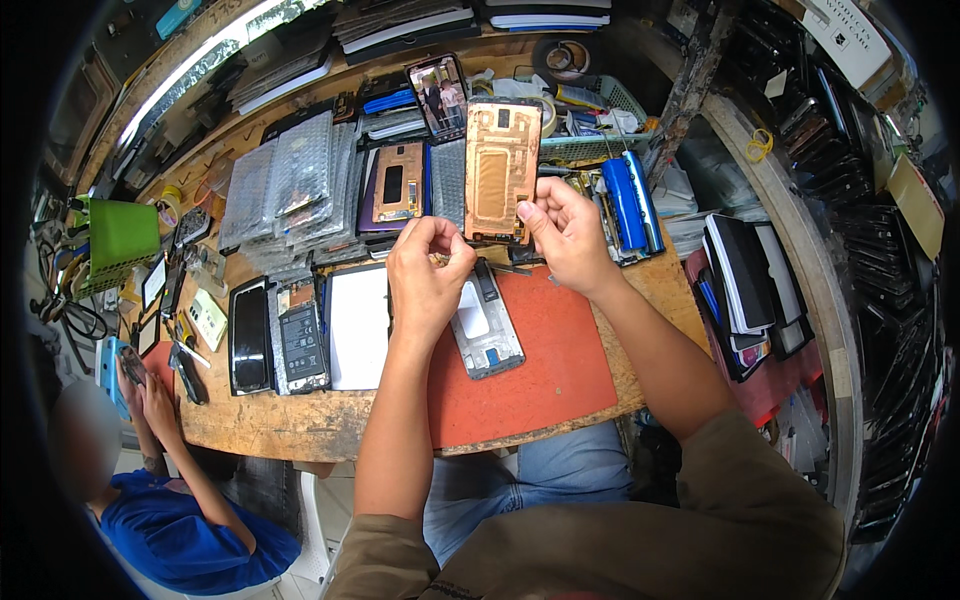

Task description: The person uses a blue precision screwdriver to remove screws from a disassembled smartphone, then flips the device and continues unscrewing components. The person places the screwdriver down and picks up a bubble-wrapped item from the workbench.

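My right hand [570,238] grips a copper-coloured phone frame [520,150] by its lower right edge, thumb on the face. It is raised upright over the bench. My left hand [432,268] is closed in a pinch at the frame's lower left corner; whatever lies between its fingertips is too small to make out. Below both hands, a grey phone housing [492,350] rests tilted on a red-orange mat [560,385]. To the left of the mat stand a white panel [357,325], an opened phone with a black battery [301,338] and a dark phone screen [249,337].
Behind my hands are bubble-wrapped packs [290,180], another copper-coloured phone part [399,183], a lit phone [437,95] and a green basket [625,105]. Blue rolls [630,205] lie at right. A person in a blue shirt [190,530] sits at left, hands on a device.
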A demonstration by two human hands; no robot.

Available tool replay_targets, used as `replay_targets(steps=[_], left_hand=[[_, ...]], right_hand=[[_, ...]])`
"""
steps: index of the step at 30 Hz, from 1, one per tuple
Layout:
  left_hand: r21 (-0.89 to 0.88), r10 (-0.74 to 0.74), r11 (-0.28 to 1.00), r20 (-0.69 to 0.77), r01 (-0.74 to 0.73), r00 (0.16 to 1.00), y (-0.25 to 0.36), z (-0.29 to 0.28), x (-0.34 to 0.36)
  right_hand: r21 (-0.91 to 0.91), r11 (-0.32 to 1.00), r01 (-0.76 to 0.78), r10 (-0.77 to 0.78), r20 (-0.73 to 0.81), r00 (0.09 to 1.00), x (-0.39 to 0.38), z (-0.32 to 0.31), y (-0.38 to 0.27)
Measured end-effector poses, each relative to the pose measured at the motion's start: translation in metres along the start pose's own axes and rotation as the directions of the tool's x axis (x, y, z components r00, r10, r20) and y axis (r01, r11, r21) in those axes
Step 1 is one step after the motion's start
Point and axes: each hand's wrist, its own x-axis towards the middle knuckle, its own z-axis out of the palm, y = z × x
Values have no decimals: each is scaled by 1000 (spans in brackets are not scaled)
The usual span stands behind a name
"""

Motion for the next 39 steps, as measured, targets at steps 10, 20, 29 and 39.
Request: replay_targets(steps=[10, 20, 29, 39], left_hand=[[-201, -130, 974, -107, 107, 986, -23, -9, 7], [-171, -172, 968, 76, 182, 982, -30, -1, 3], [-381, -172, 905, 81, 190, 982, -9, -9, 3], [-512, -341, 787, 107, 345, 934, 33, -124, -176]], right_hand=[[24, 999, -24, 26, -87, 996, 7, -12, 0], [108, 992, -63, 73, -92, 993, 9, -13, 3], [76, 985, -155, 165, -155, 974, 13, -14, 14], [-44, 808, -587, 534, 477, 698, -91, 38, -35]])
